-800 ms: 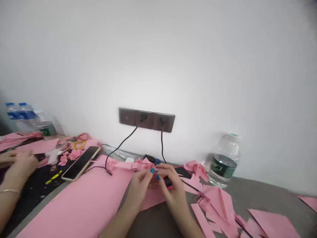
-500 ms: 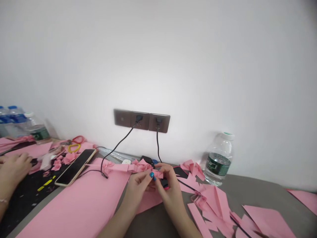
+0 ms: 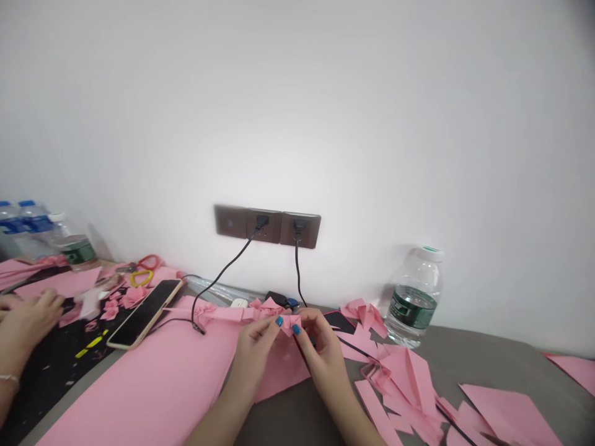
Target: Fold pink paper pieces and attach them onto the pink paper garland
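Note:
Between my two hands is a small folded piece of pink paper (image 3: 289, 324), pinched at both sides. My left hand (image 3: 255, 347) closes thumb and fingers on its left edge. On the right edge, my right hand (image 3: 321, 347) grips it the same way, thumb in front. Both thumbs show blue nails. Just behind the hands lie folded pink paper pieces (image 3: 232, 314) in a row. A large pink sheet (image 3: 153, 384) spreads to the left of my left hand, and another pink sheet (image 3: 283, 371) lies below the held piece.
A phone (image 3: 146, 313) rests left of the hands, near yellow-handled scissors (image 3: 141, 278). A co-worker's hand (image 3: 35, 319) is at far left over a black mat. Pink scraps (image 3: 409, 384) and a water bottle (image 3: 413, 303) stand right. Black cables (image 3: 297, 266) run from wall sockets.
My thumbs have moved apart, from nearly touching to opposite sides of the folded paper, which now shows between them. The view has shifted slightly.

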Tool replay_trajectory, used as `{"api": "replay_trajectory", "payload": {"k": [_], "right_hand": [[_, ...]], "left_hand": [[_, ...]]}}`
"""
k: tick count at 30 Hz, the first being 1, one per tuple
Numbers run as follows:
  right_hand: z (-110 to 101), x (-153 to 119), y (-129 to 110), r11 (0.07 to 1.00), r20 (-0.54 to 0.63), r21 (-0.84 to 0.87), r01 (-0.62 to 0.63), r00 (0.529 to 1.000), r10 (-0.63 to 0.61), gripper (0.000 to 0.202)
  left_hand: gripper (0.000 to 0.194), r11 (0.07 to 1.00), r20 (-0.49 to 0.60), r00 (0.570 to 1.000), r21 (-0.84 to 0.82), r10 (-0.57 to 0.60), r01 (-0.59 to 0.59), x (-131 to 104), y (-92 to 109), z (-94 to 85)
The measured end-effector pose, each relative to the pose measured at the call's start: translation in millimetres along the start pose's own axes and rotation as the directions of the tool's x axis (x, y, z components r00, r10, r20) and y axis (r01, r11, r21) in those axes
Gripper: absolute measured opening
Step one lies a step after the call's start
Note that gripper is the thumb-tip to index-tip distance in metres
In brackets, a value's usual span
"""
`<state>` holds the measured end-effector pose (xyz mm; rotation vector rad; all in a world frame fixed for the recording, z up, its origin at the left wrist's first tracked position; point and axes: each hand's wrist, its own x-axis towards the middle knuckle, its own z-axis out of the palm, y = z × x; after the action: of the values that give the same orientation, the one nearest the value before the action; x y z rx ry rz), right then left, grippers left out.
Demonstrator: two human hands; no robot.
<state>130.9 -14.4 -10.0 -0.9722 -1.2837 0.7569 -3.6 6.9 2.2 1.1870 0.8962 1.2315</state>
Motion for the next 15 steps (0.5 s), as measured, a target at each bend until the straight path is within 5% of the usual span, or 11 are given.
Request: {"api": "replay_trajectory", "payload": {"k": [10, 15], "right_hand": [[0, 6, -3, 0.960, -0.023, 0.234, -0.156, 0.986, 0.166, 0.028], [0, 7, -2, 0.962, -0.023, 0.224, -0.157, 0.986, 0.166, 0.030]], "left_hand": [[0.030, 0.990, -0.024, 0.995, 0.097, 0.101, -0.098, 3, 3, -2.3], [0.026, 0.924, 0.175, 0.942, 0.209, 0.287, -0.320, 4, 10, -7.8]]}}
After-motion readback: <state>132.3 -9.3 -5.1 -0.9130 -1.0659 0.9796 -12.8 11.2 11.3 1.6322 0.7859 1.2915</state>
